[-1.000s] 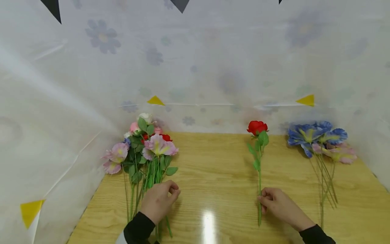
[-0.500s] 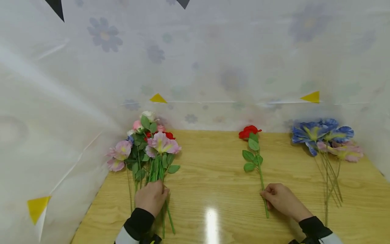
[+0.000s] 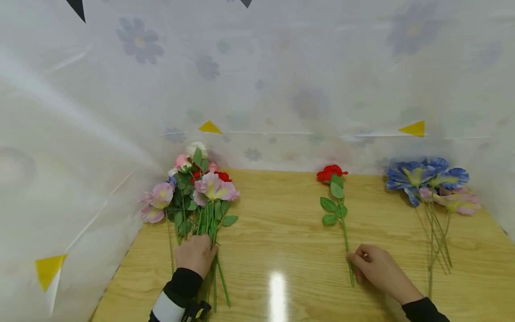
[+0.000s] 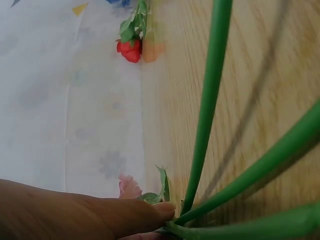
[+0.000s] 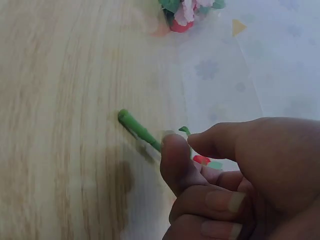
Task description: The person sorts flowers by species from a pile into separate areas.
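My left hand (image 3: 196,255) grips the green stems (image 3: 219,273) of a mixed bunch at the left. Its thumb (image 4: 145,217) presses against several stems where they meet in the left wrist view. The bunch has pink-lilac blooms (image 3: 217,188), white, pink and red roses, and green leaves. A single red rose (image 3: 331,173) lies right of centre, its stem (image 3: 346,237) running toward me. Right beside the lower stem is my right hand (image 3: 374,264), fingers loosely bent. In the right wrist view, a gap shows between thumb and forefinger, and the rose stem (image 5: 135,126) passes behind the forefinger.
Blue flowers (image 3: 418,174) and a pink one (image 3: 454,201) lie at the far right, with thin stems toward the front. A pale flower-patterned sheet (image 3: 273,80) stands behind the wooden table (image 3: 281,223) and along its left side. Yellow triangles mark the sheet.
My left hand has moved down onto the bunch's stems and taken hold. The red rose was laid down and turned, its head shifting left; my right hand has since drawn slightly right of its stem.
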`<action>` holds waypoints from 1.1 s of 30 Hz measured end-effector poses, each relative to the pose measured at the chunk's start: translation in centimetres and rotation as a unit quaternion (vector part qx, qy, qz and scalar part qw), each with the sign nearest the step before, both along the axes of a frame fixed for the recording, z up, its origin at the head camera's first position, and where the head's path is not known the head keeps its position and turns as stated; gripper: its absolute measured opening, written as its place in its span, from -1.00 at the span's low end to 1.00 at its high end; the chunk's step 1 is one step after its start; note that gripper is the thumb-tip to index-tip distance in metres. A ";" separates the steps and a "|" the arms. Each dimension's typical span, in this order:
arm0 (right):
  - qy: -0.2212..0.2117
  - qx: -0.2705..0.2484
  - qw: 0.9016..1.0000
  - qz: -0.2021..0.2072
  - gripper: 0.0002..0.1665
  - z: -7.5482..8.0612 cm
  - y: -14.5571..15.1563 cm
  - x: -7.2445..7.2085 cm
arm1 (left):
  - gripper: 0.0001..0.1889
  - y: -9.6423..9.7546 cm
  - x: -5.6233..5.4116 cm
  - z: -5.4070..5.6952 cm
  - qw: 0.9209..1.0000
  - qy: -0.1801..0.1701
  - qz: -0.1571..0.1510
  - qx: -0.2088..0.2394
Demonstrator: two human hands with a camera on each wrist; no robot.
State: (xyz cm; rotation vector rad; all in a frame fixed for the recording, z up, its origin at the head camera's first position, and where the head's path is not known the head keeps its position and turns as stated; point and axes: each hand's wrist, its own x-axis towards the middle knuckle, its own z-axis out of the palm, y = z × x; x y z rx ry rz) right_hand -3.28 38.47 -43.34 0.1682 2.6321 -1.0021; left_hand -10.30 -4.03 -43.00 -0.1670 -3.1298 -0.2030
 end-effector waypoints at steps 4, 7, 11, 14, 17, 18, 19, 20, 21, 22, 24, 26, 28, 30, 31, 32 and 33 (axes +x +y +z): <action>-0.005 -0.016 1.000 0.009 -0.65 0.6 0.0 0.9 | -0.55 -0.4 0.1 0.2 1.000 0.007 0.000 0.025; -0.007 -0.032 0.999 0.015 -0.66 0.9 0.0 1.5 | -0.57 -0.7 0.2 0.4 0.999 0.014 -0.001 0.048; -0.013 -0.051 0.998 0.018 -0.65 1.1 -0.2 2.0 | -0.56 -0.8 0.2 0.5 0.997 0.027 -0.003 0.075; -0.018 -0.065 0.998 0.021 -0.66 1.2 -0.4 2.2 | -0.59 -1.0 0.3 0.6 0.995 0.050 -0.006 0.089; -0.019 -0.068 0.997 0.021 -0.66 1.3 -0.6 2.4 | -0.68 -1.1 0.4 1.0 0.992 0.073 -0.007 0.100; -0.020 -0.068 0.997 0.021 -0.66 1.4 -0.6 2.4 | -0.71 -1.1 0.4 1.2 0.991 0.083 -0.009 0.105; -0.017 -0.069 0.997 0.024 -0.65 1.4 -0.6 2.5 | -0.74 -1.1 0.4 1.4 0.990 0.090 -0.010 0.112; -0.017 -0.069 0.997 0.023 -0.66 1.5 -0.7 2.5 | -0.77 -1.1 0.5 1.6 0.988 0.095 -0.010 0.120; -0.017 -0.069 0.997 0.023 -0.66 1.6 -0.8 2.5 | -0.78 -1.0 0.5 1.9 0.987 0.101 -0.012 0.127; -0.016 -0.070 0.997 0.022 -0.66 1.6 -0.8 2.6 | -0.79 -0.9 0.5 2.1 0.985 0.108 -0.014 0.134; -0.013 -0.075 0.997 0.025 -0.66 1.8 -1.1 2.7 | -0.82 -0.6 0.6 2.6 0.982 0.111 -0.020 0.153; -0.012 -0.084 0.996 0.024 -0.66 2.1 -1.6 2.7 | -0.84 -0.2 0.8 3.1 0.977 0.098 -0.029 0.187; -0.004 -0.100 0.994 0.037 -0.65 2.2 -2.1 2.8 | -0.87 0.4 1.0 3.5 0.969 0.074 -0.042 0.231; 0.002 -0.124 0.991 0.050 -0.65 2.4 -2.8 2.9 | -0.88 1.2 1.3 3.8 0.957 0.040 -0.057 0.283; 0.007 -0.135 0.989 0.058 -0.64 2.4 -3.2 3.0 | -0.87 1.6 1.4 3.8 0.947 0.022 -0.068 0.313; 0.012 -0.148 0.987 0.069 -0.64 2.5 -3.6 3.0 | -0.87 2.1 1.5 3.9 0.938 0.003 -0.078 0.338; 0.017 -0.162 0.983 0.081 -0.64 2.5 -4.1 3.1 | -0.85 2.6 1.6 4.0 0.929 -0.019 -0.088 0.360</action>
